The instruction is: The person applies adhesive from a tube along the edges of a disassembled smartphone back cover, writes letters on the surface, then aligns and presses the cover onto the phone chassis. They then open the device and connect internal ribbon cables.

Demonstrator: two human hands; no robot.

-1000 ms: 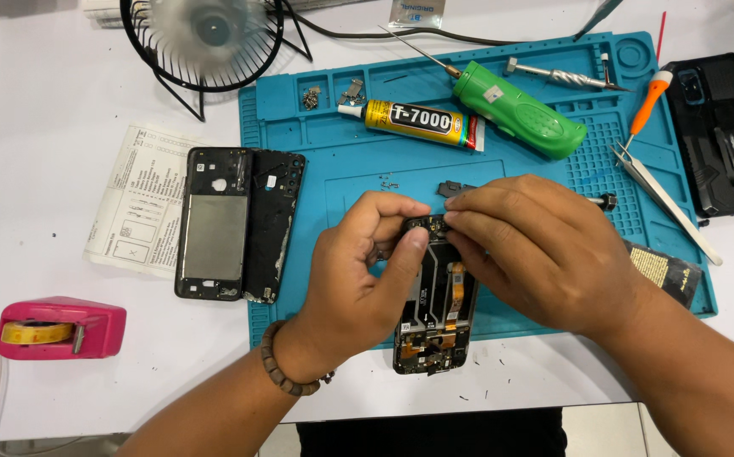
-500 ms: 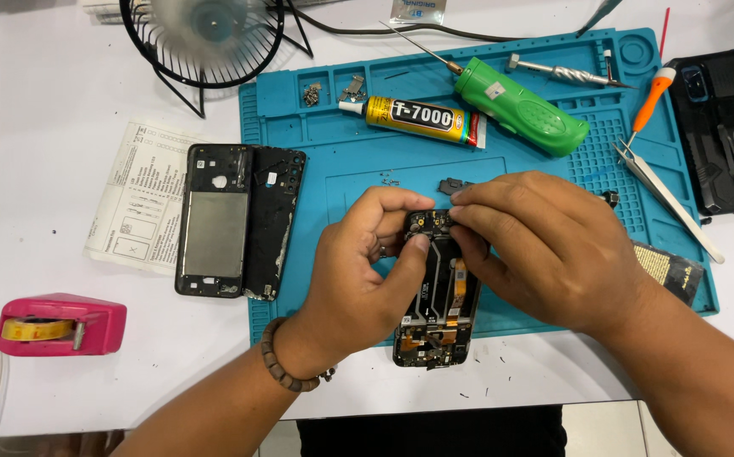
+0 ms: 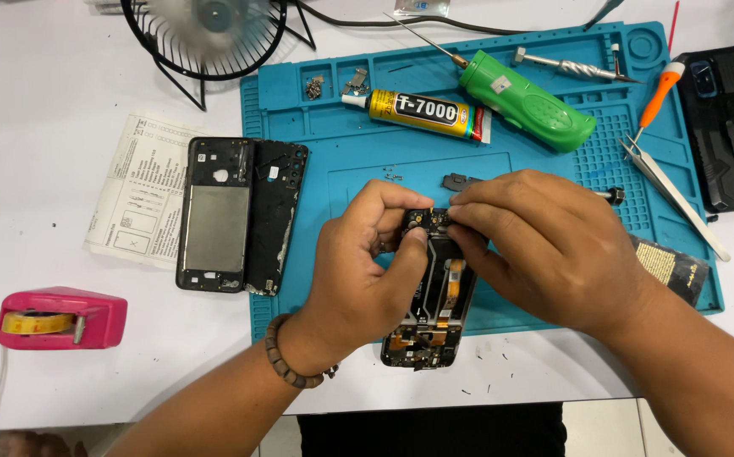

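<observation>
Black and stripped of its back, one opened phone (image 3: pixel 431 305) lies upright across the near edge of the blue work mat (image 3: pixel 367 161), its lower end hanging onto the white table (image 3: pixel 54 127). Inside it I can see a dark frame, an orange flex strip down the middle and small copper-coloured parts at the bottom. My left hand (image 3: pixel 367 271) curls around its upper left side, thumb and forefinger pinching the top corner. My right hand (image 3: pixel 544 245) is bent over the top edge, fingertips closed together on a tiny part there; what exactly they pinch is too small to tell.

Counting the rest: two more black phone pieces lie side by side to my left, a mid-frame (image 3: pixel 214 213) and a back cover (image 3: pixel 275 216). One yellow glue tube (image 3: pixel 413 112), one green electric screwdriver (image 3: pixel 526 101), one orange-handled tool (image 3: pixel 659 91), one pair of tweezers (image 3: pixel 676 196), one pink tape dispenser (image 3: pixel 60 318), one black fan (image 3: pixel 206 34).
</observation>
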